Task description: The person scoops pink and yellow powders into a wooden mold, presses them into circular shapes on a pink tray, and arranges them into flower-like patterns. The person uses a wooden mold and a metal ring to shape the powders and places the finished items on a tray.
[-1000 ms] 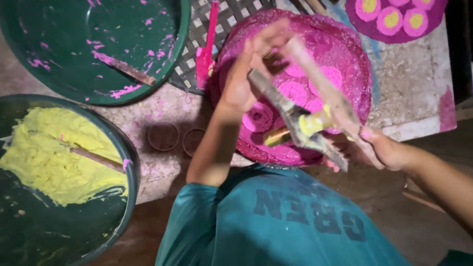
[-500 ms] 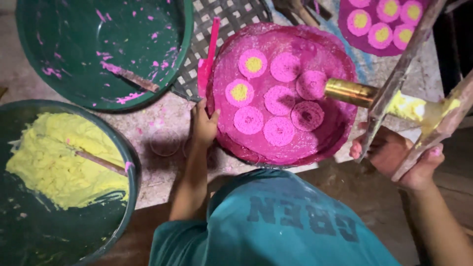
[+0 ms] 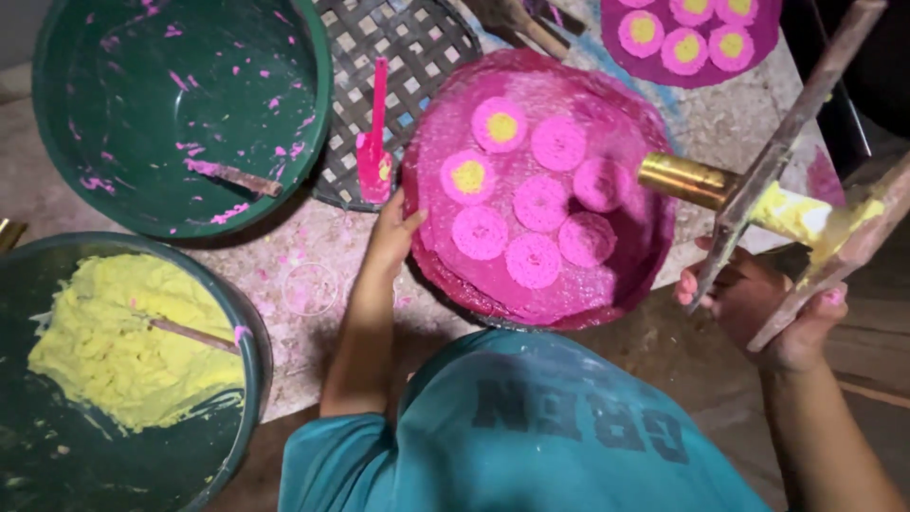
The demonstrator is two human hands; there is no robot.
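Observation:
A round pink tray point(image 3: 445, 275) lies on the table with several pink spiral discs point(image 3: 540, 204); two of them have yellow centres point(image 3: 500, 125). My left hand point(image 3: 391, 232) rests on the tray's left rim, fingers against its edge. My right hand point(image 3: 758, 308) grips the two wooden handles of a press tool point(image 3: 787, 204) smeared with yellow dough. The tool's brass cylinder point(image 3: 678, 177) points over the tray's right side, next to a pink disc.
A green basin point(image 3: 251, 351) of yellow dough point(image 3: 123, 341) with a stick sits at lower left. Another green basin point(image 3: 142, 95), smeared pink, stands at upper left. A pink spatula point(image 3: 374, 142) lies on a lattice mat point(image 3: 417, 47). A second tray point(image 3: 697, 78) with yellow-centred discs is at top right.
The press tool has swung from over the tray's middle to its right side. My left hand let go of the tool and dropped to the tray's left rim.

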